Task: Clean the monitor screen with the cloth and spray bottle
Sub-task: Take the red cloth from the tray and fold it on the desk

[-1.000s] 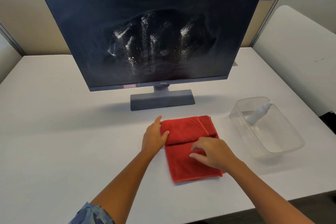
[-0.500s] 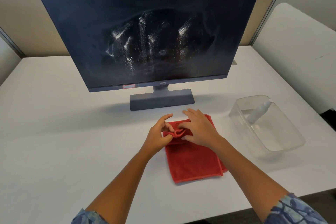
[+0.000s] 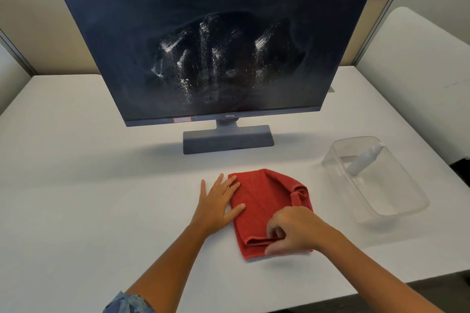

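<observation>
Lighting bright, even, diffuse; apparently overhead. Soft shadow on white table (image 3: 76,185) under monitor (image 3: 213,40), centre frame; fainter one lower right beside clear tub (image 3: 407,211). Dark screen shows pale streaks catching light, no hard glare. Wide-angle bowing at frame edges. Focus fairly sharp; slight softness in the corners.

Place: an office cubicle.
Desk: a plain white table (image 3: 76,185) running wall to wall, with a second white surface (image 3: 419,71) meeting it at the right.
Partitions: beige fabric-covered divider panels (image 3: 38,20) with metal trim behind the desk (the usual workstation screens).
Equipment: a flat computer monitor (image 3: 211,40) on a grey stand, its dark screen streaked white.
Ledge: dark objects on top of the partition, too cropped to identify.
</observation>
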### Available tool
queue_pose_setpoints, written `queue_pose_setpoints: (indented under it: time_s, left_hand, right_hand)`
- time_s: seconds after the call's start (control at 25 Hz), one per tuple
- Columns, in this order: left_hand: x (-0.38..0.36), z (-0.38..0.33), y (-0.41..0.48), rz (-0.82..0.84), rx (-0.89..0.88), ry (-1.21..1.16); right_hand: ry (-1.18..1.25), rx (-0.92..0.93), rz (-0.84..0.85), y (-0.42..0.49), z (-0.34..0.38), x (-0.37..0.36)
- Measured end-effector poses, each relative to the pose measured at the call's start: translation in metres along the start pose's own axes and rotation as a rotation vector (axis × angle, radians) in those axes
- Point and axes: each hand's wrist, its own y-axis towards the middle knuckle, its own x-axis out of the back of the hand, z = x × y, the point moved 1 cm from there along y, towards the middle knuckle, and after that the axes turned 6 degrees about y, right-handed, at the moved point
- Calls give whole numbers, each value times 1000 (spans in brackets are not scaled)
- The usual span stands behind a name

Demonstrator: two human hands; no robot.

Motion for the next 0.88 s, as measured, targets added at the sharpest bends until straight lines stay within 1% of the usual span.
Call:
queue_pose_setpoints:
  time_s: [0.08, 0.12, 0.16, 0.2, 0.28, 0.32, 0.4, 0.44, 0.48, 0.52, 0.6, 0.64, 0.68, 0.84, 0.88]
  left_hand:
    - [-5, -2, -3, -39, 1, 19]
    - [-6, -3, -3, -57, 11, 14]
    - [-7, -3, -3, -71, 27, 7]
    - [-8, -2, -2, -77, 44, 3]
    - [-7, 0, -1, -66, 65, 7]
    - [-7, 1, -1, -61, 68, 13]
    - [-6, 1, -1, -61, 73, 47]
    - [-6, 1, -2, -61, 80, 72]
    - [-6, 1, -2, -64, 89, 93]
    - [-6, 1, -3, -70, 96, 109]
    - [-6, 0, -4, -85, 96, 139]
    - [-6, 0, -4, -92, 94, 151]
    - [-6, -1, -5, -100, 90, 156]
    - [-6, -3, -6, -135, 50, 101]
    - [-5, -4, -6, -149, 16, 88]
  right_hand:
    - [13, -98, -177, 5, -4, 7]
    - [18, -119, -252, 6, -7, 11]
    - [22, -115, -286, 8, -11, 14]
    - [-2, -97, -264, 8, -15, 17]
    - [-112, -83, -156, 8, -25, 22]
    - [-131, -118, -162, 6, -31, 24]
    - [-100, -278, -310, 7, -46, 28]
    - [-126, -378, -375, 6, -54, 29]
    - [-170, -466, -405, 6, -62, 27]
    - [-184, -547, -384, 4, -71, 25]
    - [-99, -659, -309, -5, -82, 22]
    - [-38, -661, -299, -7, -85, 20]
    - [-1, -622, -322, -8, -84, 18]
    - [33, -292, -510, 8, -44, -8]
    - [45, -244, -531, 12, -34, -17]
